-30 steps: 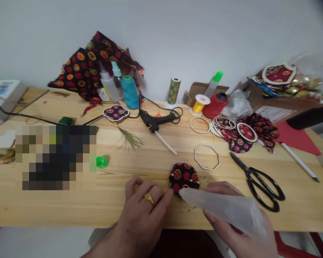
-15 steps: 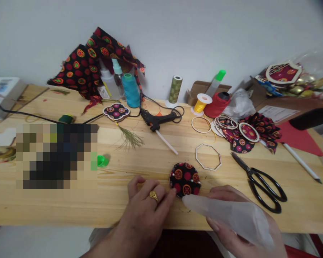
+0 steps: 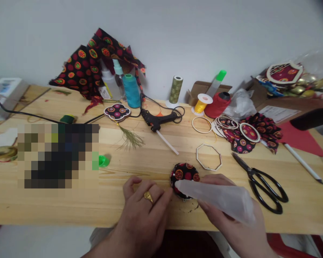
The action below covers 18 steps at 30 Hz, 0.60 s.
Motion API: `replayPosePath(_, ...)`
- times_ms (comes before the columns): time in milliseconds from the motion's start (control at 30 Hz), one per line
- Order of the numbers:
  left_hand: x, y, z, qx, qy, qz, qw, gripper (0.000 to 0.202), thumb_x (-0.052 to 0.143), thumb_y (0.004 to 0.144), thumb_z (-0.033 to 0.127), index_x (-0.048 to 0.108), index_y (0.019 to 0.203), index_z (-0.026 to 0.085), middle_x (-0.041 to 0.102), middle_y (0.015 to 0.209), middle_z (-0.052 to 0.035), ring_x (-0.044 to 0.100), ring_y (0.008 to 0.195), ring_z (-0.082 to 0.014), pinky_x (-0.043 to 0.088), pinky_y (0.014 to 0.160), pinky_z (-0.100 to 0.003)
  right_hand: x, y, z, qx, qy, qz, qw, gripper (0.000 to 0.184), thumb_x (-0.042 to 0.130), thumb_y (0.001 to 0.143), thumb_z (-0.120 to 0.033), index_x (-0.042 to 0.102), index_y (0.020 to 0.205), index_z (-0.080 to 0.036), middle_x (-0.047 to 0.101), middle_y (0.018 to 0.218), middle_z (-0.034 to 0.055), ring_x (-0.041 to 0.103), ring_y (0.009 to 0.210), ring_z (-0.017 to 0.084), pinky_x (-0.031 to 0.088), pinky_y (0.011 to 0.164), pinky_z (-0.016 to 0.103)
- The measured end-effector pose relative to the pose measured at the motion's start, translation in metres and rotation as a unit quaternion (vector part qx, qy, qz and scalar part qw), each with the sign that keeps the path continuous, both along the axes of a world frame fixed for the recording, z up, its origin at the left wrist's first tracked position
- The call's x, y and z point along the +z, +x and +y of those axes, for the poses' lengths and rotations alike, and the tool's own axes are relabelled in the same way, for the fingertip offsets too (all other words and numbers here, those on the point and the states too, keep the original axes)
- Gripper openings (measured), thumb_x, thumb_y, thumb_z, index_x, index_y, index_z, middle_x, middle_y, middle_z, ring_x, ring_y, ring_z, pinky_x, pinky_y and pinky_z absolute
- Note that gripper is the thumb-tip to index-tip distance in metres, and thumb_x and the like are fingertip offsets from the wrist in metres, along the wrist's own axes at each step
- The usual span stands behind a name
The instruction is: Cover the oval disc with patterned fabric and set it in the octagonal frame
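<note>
The fabric disc (image 3: 185, 173) lies flat at the near middle of the desk (image 3: 70, 211), patterned side up, with the left hand (image 3: 145, 206) just left of it and the right hand (image 3: 231, 218) just right. As a judgement, the work looks midway: the disc is already covered in cloth, but the octagon frame (image 3: 209, 156) lies bare just beyond it, not yet joined, and the translucent bottle (image 3: 215, 198) has its tip over the disc's near edge, so gluing seems to be in hand. Whether any glue is out cannot be told.

The right hand's grip is closed around the bottle, fingers wrapped under its body, nozzle pointing left. The left hand holds nothing; its fingers are half curled, knuckles up, with 1 fingertip touching the disc's left edge, and a gold ring (image 3: 148, 196) shows on 1 finger.

Scissors (image 3: 261, 181) lie to the right, and the glue gun (image 3: 157, 121) lies farther back.
</note>
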<state>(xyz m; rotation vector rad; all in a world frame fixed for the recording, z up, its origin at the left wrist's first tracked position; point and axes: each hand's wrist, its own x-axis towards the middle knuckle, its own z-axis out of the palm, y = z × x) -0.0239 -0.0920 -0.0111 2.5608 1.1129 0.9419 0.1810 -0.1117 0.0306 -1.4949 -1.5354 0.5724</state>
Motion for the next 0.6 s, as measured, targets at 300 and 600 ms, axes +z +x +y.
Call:
replayPosePath(300,0.0040,-0.0001,0.0002,-0.018,-0.011,0.014,1.000,0.029,0.050,0.082,0.004,0.065,0.105,0.013,0.065,0.078,-0.0055,0.052,0.079,-0.0243,0.028,0.084,-0.050,-0.0026,-0.0095,0.0047,0.023,0.007,0.016,1.000,0.023,0.074,0.072,-0.021,0.068,0.093,-0.025,0.071,0.092,0.0007,0.069,0.080,0.016,0.060,0.070,0.023)
replayPosePath(600,0.0070,0.0008,0.0033,-0.024,-0.011,0.033,0.999,0.032,0.050,0.080,0.003,0.067,0.106,0.012,0.067,0.079,-0.0062,0.052,0.076,-0.0241,0.028,0.082,-0.050,-0.0018,-0.0074,0.0044,0.024,-0.003,0.009,1.000,0.020,0.074,0.072,-0.023,0.068,0.091,-0.024,0.071,0.088,0.0017,0.070,0.077,0.016,0.061,0.069,0.023)
